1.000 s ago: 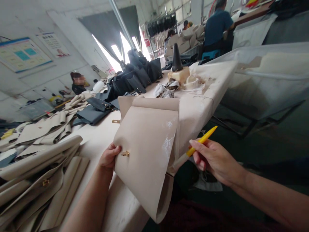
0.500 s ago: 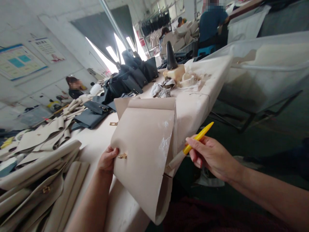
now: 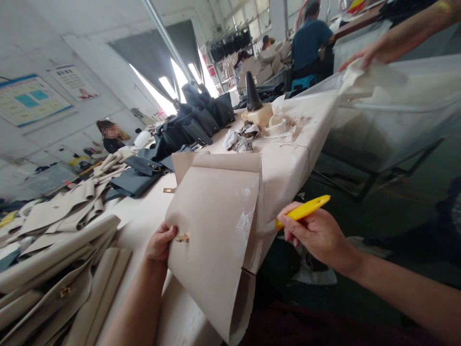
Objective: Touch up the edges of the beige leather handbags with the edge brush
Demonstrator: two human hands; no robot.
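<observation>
- Slipping looks the likeliest trouble: the beige bag piece (image 3: 209, 216) lies across the table's (image 3: 284, 166) near right edge with its lower end jutting past it, so a loosened grip could let it slide off.
- Only the left hand (image 3: 161, 242) steadies it, at the left side, thumb pressed on the front face and fingers curled out of sight behind; a push from the right could twist it.
- The right hand (image 3: 315, 233) is closed in a pinch around a yellow-handled tool (image 3: 306, 211), off the table's right edge. The tool's pale end blurs beside the piece's open side; I cannot tell whether they touch. A stray stroke could mark the smooth face.
- Whitish patches (image 3: 245, 218) near that side could smear if rubbed, or spread to neighbouring pieces.
- The gold clasp (image 3: 182, 238) sits just beside the left thumb and could catch or scratch whatever is pressed against it.
- The piece looks like smooth, matt leather or imitation leather: a broad flat front, a rolled fold along the top, and a curved, gaping lower end.
- Toward the table's left side, beige pieces (image 3: 104, 283) lie in soft rolls and folds; farther back stand dark boxy bags (image 3: 190, 120), with crumpled rags (image 3: 239, 139) near a smooth black cone (image 3: 253, 93).
</observation>
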